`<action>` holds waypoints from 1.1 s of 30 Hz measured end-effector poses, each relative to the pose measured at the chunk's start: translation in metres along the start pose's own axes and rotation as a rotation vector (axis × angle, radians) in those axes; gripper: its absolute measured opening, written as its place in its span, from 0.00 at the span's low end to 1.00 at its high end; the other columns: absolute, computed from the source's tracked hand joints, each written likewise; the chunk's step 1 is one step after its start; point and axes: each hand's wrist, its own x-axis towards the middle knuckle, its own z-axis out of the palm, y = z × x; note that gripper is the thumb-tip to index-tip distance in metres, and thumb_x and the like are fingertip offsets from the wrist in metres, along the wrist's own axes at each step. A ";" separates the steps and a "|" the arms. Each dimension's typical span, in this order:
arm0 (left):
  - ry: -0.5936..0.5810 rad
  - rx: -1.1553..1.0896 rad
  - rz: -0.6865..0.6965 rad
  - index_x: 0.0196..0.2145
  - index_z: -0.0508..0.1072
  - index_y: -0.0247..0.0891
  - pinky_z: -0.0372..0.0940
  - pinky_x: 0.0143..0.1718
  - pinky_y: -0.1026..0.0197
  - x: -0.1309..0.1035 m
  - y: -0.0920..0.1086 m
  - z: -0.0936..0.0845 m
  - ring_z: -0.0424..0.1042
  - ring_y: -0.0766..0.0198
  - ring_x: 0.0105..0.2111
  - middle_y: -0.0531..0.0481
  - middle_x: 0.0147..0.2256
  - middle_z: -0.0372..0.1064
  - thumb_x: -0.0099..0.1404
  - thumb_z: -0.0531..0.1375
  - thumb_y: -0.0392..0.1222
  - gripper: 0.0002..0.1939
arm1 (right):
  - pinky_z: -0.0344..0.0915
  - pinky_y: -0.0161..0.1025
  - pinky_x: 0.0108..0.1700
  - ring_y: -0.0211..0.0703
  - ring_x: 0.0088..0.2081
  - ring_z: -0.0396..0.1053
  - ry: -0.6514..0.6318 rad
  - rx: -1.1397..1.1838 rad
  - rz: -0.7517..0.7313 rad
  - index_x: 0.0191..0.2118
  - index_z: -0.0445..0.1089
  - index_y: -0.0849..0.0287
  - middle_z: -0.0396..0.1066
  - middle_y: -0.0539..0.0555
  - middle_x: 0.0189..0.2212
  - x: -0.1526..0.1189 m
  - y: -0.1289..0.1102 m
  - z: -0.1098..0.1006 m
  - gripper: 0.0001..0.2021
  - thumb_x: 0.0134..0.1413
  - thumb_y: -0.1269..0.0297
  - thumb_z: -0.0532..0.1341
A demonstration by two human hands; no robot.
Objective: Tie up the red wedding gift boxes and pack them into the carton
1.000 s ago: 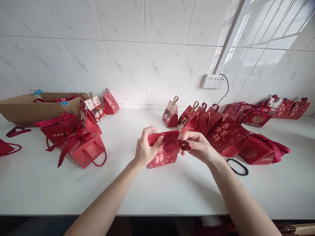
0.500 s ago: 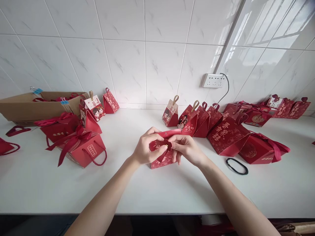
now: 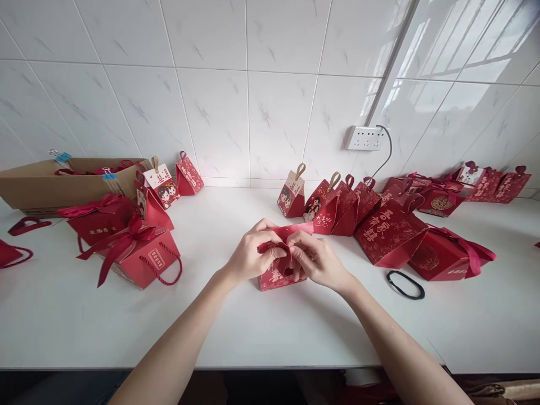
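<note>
A red gift box [image 3: 275,283] with pale printed characters stands on the white table in front of me, its upper edge showing a small hole. Before its front face, my left hand [image 3: 252,252] is closed, thumb and forefinger pinching a red strap [image 3: 289,260]. From the other side my right hand [image 3: 324,260] pinches the same strap, its fingertips nearly meeting the left ones. Fingers cover much of the strap and the middle of the box. Just behind stands a row of small red boxes, the nearest a box with a printed couple [image 3: 319,209].
On the left are ribboned red boxes [image 3: 141,256] and a cardboard carton [image 3: 76,188]. A larger red box [image 3: 390,233], another ribboned box [image 3: 449,256] and a black loop [image 3: 405,285] lie to the right. A power strip [image 3: 366,138] is fixed to the tiled wall.
The dark flower-shaped end of the strap with its gold stud has turned out of sight between my fingers. My right hand has shifted slightly, its fingers more curled in.
</note>
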 end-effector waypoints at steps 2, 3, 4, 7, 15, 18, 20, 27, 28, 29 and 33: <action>0.006 0.007 -0.010 0.26 0.71 0.37 0.65 0.35 0.63 0.000 -0.001 0.000 0.67 0.65 0.32 0.50 0.31 0.62 0.59 0.58 0.37 0.05 | 0.67 0.32 0.20 0.36 0.17 0.69 0.042 -0.016 -0.011 0.34 0.59 0.54 0.66 0.45 0.18 0.000 0.001 0.001 0.07 0.62 0.59 0.50; 0.011 0.007 -0.012 0.26 0.70 0.37 0.65 0.35 0.63 0.000 -0.001 0.000 0.67 0.65 0.32 0.50 0.31 0.62 0.59 0.58 0.37 0.05 | 0.67 0.32 0.20 0.36 0.17 0.69 0.062 -0.009 -0.007 0.36 0.59 0.54 0.66 0.45 0.19 0.001 0.001 0.002 0.06 0.61 0.59 0.51; 0.013 0.004 -0.011 0.26 0.70 0.37 0.65 0.35 0.63 0.000 -0.001 0.000 0.67 0.65 0.32 0.50 0.31 0.62 0.59 0.58 0.38 0.05 | 0.67 0.32 0.20 0.36 0.17 0.69 0.078 0.008 0.002 0.38 0.60 0.54 0.67 0.45 0.20 0.001 0.001 0.002 0.05 0.61 0.59 0.52; 0.024 0.002 -0.004 0.26 0.70 0.37 0.64 0.34 0.64 -0.001 -0.001 0.001 0.66 0.66 0.31 0.50 0.30 0.62 0.60 0.58 0.40 0.06 | 0.66 0.33 0.17 0.37 0.16 0.69 0.128 0.097 0.051 0.40 0.57 0.53 0.66 0.44 0.21 0.003 0.000 0.004 0.08 0.58 0.58 0.55; 0.077 0.055 -0.003 0.24 0.68 0.37 0.63 0.33 0.63 -0.002 0.001 0.003 0.65 0.65 0.30 0.50 0.29 0.62 0.61 0.57 0.41 0.09 | 0.71 0.36 0.22 0.41 0.23 0.72 0.141 0.118 0.052 0.35 0.61 0.56 0.70 0.50 0.22 0.001 -0.002 0.007 0.07 0.56 0.58 0.57; 0.079 0.064 -0.005 0.23 0.68 0.37 0.64 0.32 0.63 -0.002 0.002 0.002 0.65 0.65 0.31 0.50 0.28 0.62 0.61 0.56 0.41 0.10 | 0.71 0.37 0.23 0.41 0.23 0.72 0.139 0.042 0.043 0.37 0.63 0.55 0.71 0.49 0.23 0.001 -0.001 0.008 0.08 0.54 0.58 0.59; 0.075 0.055 -0.015 0.24 0.69 0.37 0.64 0.32 0.62 -0.001 0.001 0.002 0.66 0.64 0.31 0.50 0.28 0.62 0.61 0.56 0.42 0.10 | 0.70 0.36 0.24 0.40 0.22 0.71 0.165 0.003 0.037 0.35 0.65 0.55 0.70 0.48 0.22 0.001 0.001 0.008 0.08 0.54 0.57 0.59; 0.071 -0.048 -0.007 0.26 0.73 0.38 0.64 0.34 0.61 -0.003 -0.002 0.001 0.67 0.64 0.32 0.49 0.30 0.64 0.60 0.58 0.41 0.07 | 0.69 0.36 0.29 0.41 0.27 0.72 0.296 -0.204 -0.174 0.32 0.69 0.55 0.76 0.52 0.29 0.001 -0.001 0.013 0.05 0.57 0.64 0.57; 0.062 -0.064 -0.009 0.27 0.73 0.38 0.64 0.34 0.61 -0.003 -0.002 0.000 0.67 0.64 0.32 0.49 0.30 0.64 0.60 0.58 0.41 0.08 | 0.69 0.35 0.29 0.40 0.28 0.73 0.314 -0.234 -0.204 0.32 0.69 0.55 0.76 0.52 0.30 0.000 -0.001 0.013 0.05 0.56 0.66 0.57; 0.051 -0.078 -0.011 0.27 0.73 0.38 0.65 0.35 0.60 -0.004 -0.002 -0.001 0.67 0.63 0.33 0.48 0.31 0.64 0.61 0.57 0.42 0.08 | 0.69 0.35 0.29 0.40 0.27 0.72 0.336 -0.261 -0.225 0.32 0.70 0.55 0.76 0.52 0.29 0.000 -0.001 0.013 0.05 0.56 0.66 0.57; 0.032 -0.087 -0.015 0.33 0.75 0.38 0.65 0.36 0.58 -0.004 -0.003 -0.002 0.68 0.61 0.35 0.45 0.34 0.66 0.63 0.54 0.43 0.12 | 0.68 0.34 0.26 0.39 0.25 0.70 0.412 -0.386 -0.309 0.34 0.69 0.55 0.74 0.52 0.27 -0.001 0.002 0.010 0.06 0.57 0.69 0.55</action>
